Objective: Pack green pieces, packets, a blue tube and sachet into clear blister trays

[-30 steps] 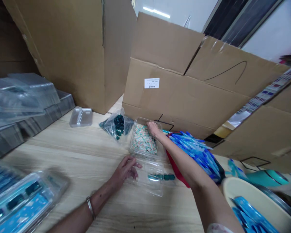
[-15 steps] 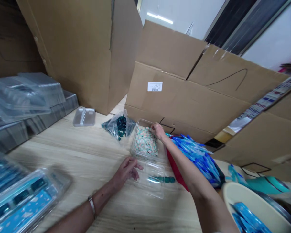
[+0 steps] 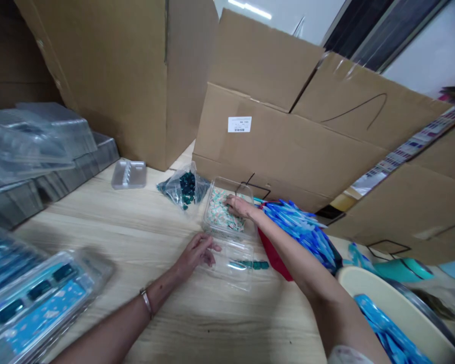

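Note:
My right hand (image 3: 238,206) reaches into a clear plastic box (image 3: 212,228) of small pale pink, white and green pieces (image 3: 222,215). Its fingers are bent together among the pieces, and their tips are hidden. My left hand (image 3: 201,250) rests at the left end of a clear plastic tray (image 3: 238,283), fingers loosely curled and apart, with nothing visible in them. In or under that see-through tray lies a dark green strip (image 3: 255,265); which, I cannot tell. Left of the box sits a clear bag (image 3: 170,188) of dark green pieces.
A red container (image 3: 275,255) heaped with blue pen-like sticks (image 3: 299,227) stands right of the box. Nearer is a cream basin (image 3: 349,283) with blue packets. Stacked clear trays (image 3: 53,136) and packed blue sets (image 3: 41,308) line the left. Cardboard (image 3: 280,146) rises behind.
My right hand has moved left and deeper into the box, from its right edge onto the pieces. My left hand keeps its place by the tray. The view has tilted slightly down.

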{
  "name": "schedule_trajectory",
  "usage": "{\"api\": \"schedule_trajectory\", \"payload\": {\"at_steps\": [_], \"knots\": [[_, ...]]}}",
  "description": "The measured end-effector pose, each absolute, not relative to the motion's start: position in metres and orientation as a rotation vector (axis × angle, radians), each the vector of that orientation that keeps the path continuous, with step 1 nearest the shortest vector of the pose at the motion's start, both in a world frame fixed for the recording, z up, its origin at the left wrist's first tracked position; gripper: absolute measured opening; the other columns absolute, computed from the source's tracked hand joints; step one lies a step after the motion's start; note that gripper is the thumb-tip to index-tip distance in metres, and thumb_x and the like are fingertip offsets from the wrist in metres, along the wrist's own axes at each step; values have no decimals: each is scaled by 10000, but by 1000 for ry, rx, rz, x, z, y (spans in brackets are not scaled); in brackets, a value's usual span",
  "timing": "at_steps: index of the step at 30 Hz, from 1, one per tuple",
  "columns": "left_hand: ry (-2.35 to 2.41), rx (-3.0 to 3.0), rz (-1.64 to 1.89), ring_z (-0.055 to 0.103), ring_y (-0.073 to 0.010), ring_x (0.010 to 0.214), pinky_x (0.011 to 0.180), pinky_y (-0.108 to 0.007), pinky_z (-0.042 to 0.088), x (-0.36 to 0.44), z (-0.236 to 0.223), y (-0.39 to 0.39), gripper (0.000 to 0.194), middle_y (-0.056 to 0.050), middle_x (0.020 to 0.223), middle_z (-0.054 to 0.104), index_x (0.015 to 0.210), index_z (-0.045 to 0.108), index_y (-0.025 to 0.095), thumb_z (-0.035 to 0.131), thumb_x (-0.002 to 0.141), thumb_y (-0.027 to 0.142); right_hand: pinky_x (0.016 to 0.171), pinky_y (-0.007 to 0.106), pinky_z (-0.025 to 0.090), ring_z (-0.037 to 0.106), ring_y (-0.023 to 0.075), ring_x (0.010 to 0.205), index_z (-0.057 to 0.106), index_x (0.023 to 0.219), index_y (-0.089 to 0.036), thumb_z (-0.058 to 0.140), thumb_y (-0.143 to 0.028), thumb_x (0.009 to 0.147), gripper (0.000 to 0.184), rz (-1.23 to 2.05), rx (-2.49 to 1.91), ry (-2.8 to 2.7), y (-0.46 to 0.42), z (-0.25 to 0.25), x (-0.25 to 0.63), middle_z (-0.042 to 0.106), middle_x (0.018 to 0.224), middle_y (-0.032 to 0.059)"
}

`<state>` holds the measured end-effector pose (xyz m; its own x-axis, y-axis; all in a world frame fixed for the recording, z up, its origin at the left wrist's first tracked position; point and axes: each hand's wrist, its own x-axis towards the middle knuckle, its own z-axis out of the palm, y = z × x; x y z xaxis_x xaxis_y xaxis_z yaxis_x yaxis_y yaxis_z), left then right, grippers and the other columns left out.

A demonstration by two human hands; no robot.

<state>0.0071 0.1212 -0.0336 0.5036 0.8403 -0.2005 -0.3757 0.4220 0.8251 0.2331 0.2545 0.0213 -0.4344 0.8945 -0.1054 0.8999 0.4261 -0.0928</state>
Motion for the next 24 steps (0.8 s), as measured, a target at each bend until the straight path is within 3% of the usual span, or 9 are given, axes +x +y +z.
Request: {"api": "schedule_trajectory", "payload": {"at_steps": [5,8,11,14,18,24], "knots": [[686,792,811,576,-112,472,470,-259,448,8,-32,121,382,-68,839,683,861,432,177,615,748,493,581,167,453,593,95,639,661,1021,-126,490,-91,748,324,-547,1725,2550,256,26,245,664,754,-4],[691,781,814,578,-115,466,455,-254,440,8,-31,121,385,-70,836,686,862,431,178,621,742,491,527,156,451,586,82,570,651,1040,-117,514,-122,776,297,-1072,1998,2462,251,34,247,630,649,-20],[683,781,821,581,-117,476,464,-256,444,7,-30,121,375,-76,838,689,854,438,177,621,745,486,584,169,502,613,80,596,660,975,-126,596,-135,757,227,-1789,2270,2278,242,43,245,651,679,-6],[680,792,835,576,-111,476,482,-261,452,7,-30,121,360,-75,826,690,847,448,175,615,753,480,683,194,536,647,92,664,665,903,-141,717,-139,670,239,-2268,2257,2117,232,54,246,682,733,10],[672,800,838,584,-114,491,483,-256,448,6,-32,121,369,-73,843,685,854,455,173,611,754,491,707,204,538,651,96,678,671,870,-151,781,-191,612,283,-2413,2181,2086,205,72,244,692,753,8],[618,849,857,604,-122,541,505,-248,454,7,-33,116,374,-76,880,680,901,442,176,560,790,513,710,234,526,634,105,711,677,921,-168,748,-253,658,286,-2209,2118,2283,124,98,213,689,797,10]]}}
